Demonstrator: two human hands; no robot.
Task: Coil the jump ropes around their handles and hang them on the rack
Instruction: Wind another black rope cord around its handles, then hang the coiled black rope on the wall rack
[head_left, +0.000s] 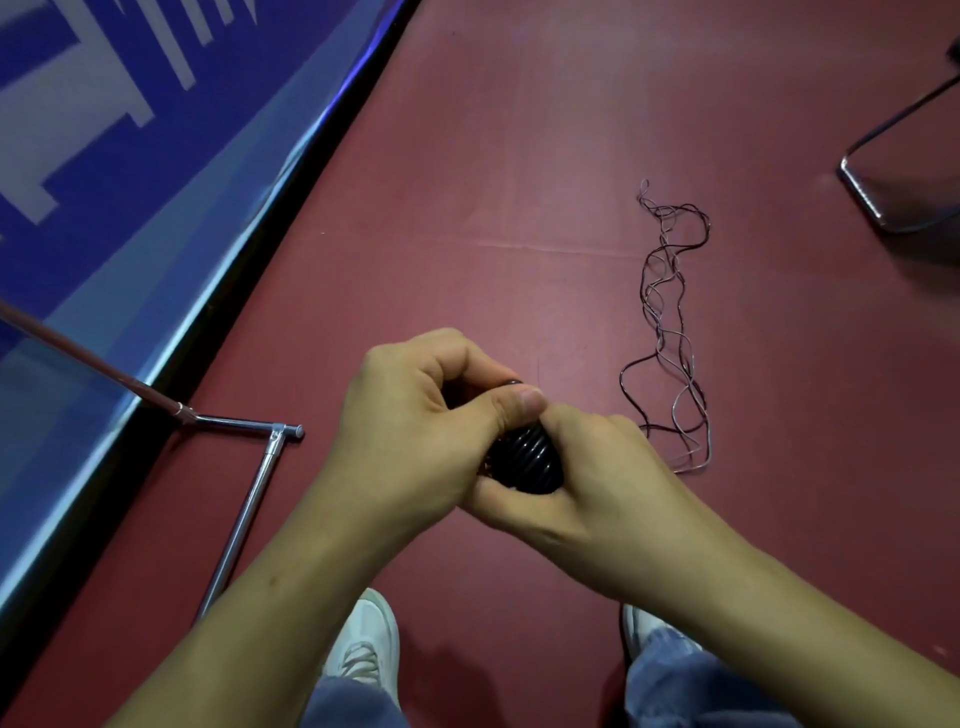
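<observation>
While the white shoes (363, 644) stand at the near edge of the red floor (519, 156), both hands meet just above them around a black ribbed handle (524, 457). The left hand (415, 415) curls over its far end with the thumb pressed across the top. The right hand (597, 478) cups it from the right and from below, fingers wrapped round the ribs. Whether one handle or two sit in that grasp cannot be told.

To the left, a little farther off, lies a metal stand (244, 499) of chrome tube, probably the foot of the rack. To the right, reaching away from the hands, the thin rope (670, 332) lies loose and tangled on the floor; its near end comes close to the right hand, but the join is hidden.

For a tidy coil, one hand should hold the handle steady while the other draws the rope in under light tension. Each turn should lie beside the last along the ribs, with snarls shaken out before they reach the handle.

Farthest off are a blue banner (104, 156) on the left and a chair frame (872, 192) on the right.
</observation>
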